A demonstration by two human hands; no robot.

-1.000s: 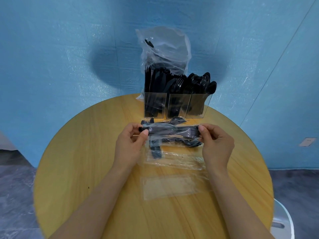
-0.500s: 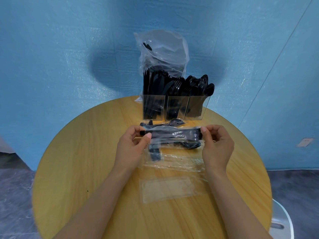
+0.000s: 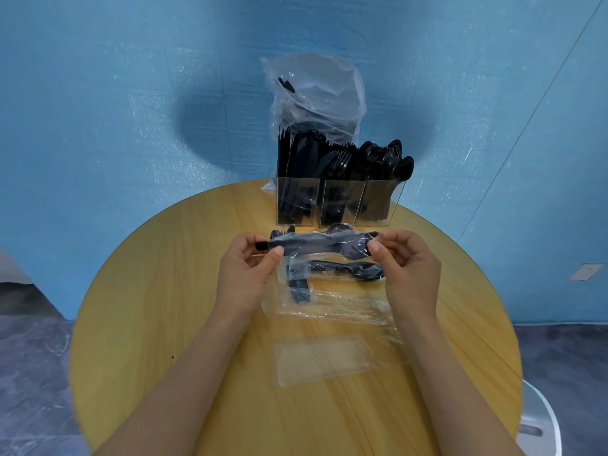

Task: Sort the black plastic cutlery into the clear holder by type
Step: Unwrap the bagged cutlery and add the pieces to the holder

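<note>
A wrapped cutlery packet (image 3: 316,245), black pieces in clear film, is stretched level between my hands above the table. My left hand (image 3: 247,271) pinches its left end and my right hand (image 3: 408,268) pinches its right end. Beneath it lie more wrapped cutlery packets (image 3: 332,273) on the wood, one crossing another. Behind them stands the clear holder (image 3: 339,205) with three compartments: knives on the left, forks in the middle, spoons on the right, all packed with black cutlery.
Empty clear wrappers (image 3: 324,362) lie on the round wooden table (image 3: 158,291) near me. A clear plastic bag (image 3: 316,97) stands behind the holder against the blue wall. A white stool (image 3: 539,422) sits at the lower right, off the table edge.
Both hands kept hold of the packet and shifted only slightly; the packet stays stretched between them. My view tilted a little.
</note>
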